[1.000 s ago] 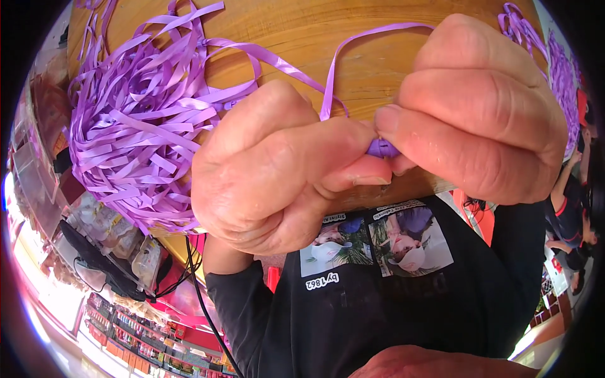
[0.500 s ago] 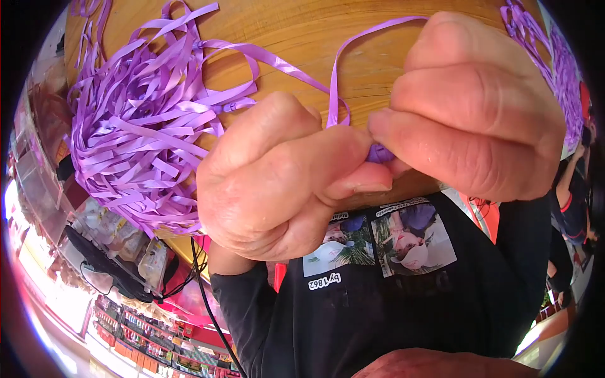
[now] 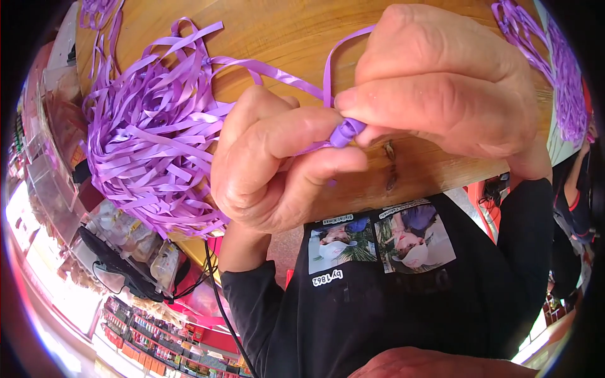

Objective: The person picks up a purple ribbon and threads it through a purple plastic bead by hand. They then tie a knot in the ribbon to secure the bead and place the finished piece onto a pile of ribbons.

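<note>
Between my two hands a purple ribbon is wound into a small tight knot (image 3: 345,133). My left hand (image 3: 268,160) is closed around the ribbon just left of the knot. Its forefinger touches the knot's upper left side, and its thumb lies a little below. My right hand (image 3: 447,85) pinches the knot's right side between thumb and forefinger, the other fingers curled in. A loose length of ribbon (image 3: 328,75) loops up behind the hands and passes behind my right fist. Another strand (image 3: 271,70) runs left to a large heap of purple ribbons (image 3: 148,142).
The wooden table (image 3: 283,28) lies under the hands, with its near edge close to my black shirt (image 3: 378,315). More purple ribbons (image 3: 567,82) hang at the right. At the lower left are a black bag-like object (image 3: 116,261), a dark cable (image 3: 217,302) and stocked shelves (image 3: 151,337).
My right hand has moved left and slightly down in view. The left thumb has come away from the forefinger, so the knot between the hands shows more fully.
</note>
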A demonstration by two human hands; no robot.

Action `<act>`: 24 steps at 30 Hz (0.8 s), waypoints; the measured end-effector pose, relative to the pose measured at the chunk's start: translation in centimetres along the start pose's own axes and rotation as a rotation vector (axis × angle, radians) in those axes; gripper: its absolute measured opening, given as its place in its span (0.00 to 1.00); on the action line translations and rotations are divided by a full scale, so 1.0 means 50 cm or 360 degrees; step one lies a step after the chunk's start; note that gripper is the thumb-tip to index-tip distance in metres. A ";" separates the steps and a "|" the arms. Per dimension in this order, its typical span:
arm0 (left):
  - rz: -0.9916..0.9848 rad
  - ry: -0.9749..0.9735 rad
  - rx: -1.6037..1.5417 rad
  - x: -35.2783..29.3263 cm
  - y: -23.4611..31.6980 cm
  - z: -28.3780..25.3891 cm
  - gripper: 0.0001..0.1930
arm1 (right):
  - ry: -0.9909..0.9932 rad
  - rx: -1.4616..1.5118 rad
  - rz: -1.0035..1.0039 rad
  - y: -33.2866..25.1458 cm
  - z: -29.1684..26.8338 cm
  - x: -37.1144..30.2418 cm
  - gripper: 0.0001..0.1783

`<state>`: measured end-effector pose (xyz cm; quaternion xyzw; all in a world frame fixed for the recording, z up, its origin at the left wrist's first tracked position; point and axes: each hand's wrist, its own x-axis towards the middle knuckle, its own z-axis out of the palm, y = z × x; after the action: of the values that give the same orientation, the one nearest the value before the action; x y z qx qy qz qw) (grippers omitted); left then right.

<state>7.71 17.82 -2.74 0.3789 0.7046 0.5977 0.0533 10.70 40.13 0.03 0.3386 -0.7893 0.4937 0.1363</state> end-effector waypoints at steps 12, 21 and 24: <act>0.0294 -0.0039 0.0581 0.011 0.003 -0.009 0.15 | 0.0093 0.0199 0.0150 -0.014 0.002 -0.007 0.09; 0.0603 -0.0038 0.0882 0.006 -0.008 -0.004 0.15 | -0.0052 0.0314 0.0200 -0.006 0.009 0.013 0.09; 0.0536 -0.0122 0.0789 0.014 -0.008 -0.007 0.14 | -0.0245 0.0117 0.0220 -0.014 0.007 0.012 0.10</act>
<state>6.87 17.96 -2.72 0.5140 0.7537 0.3933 -0.1140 10.74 39.41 0.69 0.3251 -0.8001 0.5032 0.0284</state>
